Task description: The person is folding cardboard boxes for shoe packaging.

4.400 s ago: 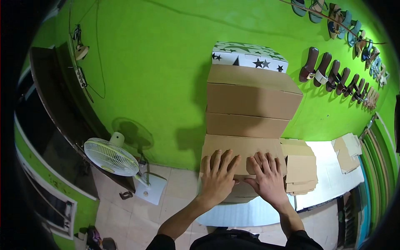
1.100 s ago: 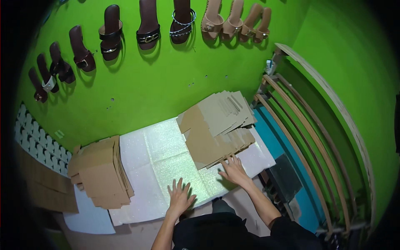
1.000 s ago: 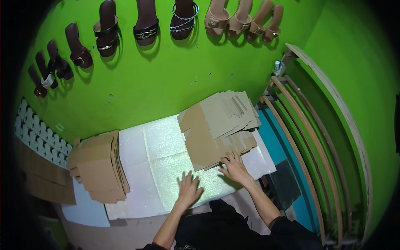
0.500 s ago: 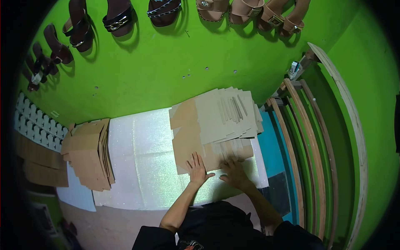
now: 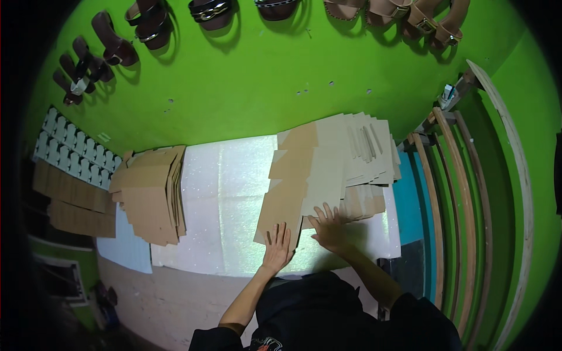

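A spread pile of brown and grey cardboard sheets point(image 5: 326, 164) lies on the right part of a shiny whitish sheet point(image 5: 234, 193) that covers the table. One long cardboard sheet on the left of the pile lies slanted, its lower end towards me. Flat on that lower end rests my left hand point(image 5: 277, 250), fingers stretched out. Just right of it, my right hand point(image 5: 329, 231) has its fingers spread over the pile's near edge, by the slanted sheet. Thin cardboard strips point(image 5: 367, 143) lie on top at the far right.
Folded brown cardboard point(image 5: 152, 196) is stacked at the table's left. Beyond it stand rows of white pieces point(image 5: 76, 143). Sandals point(image 5: 213, 13) hang on the green wall point(image 5: 246, 88). Wooden rails point(image 5: 451, 205) run along the right side.
The whole view has shifted, so the scene sits further right. A cardboard sheet on the pile now lies slanted, its near end pulled towards me under my left hand. My right hand's fingers have spread.
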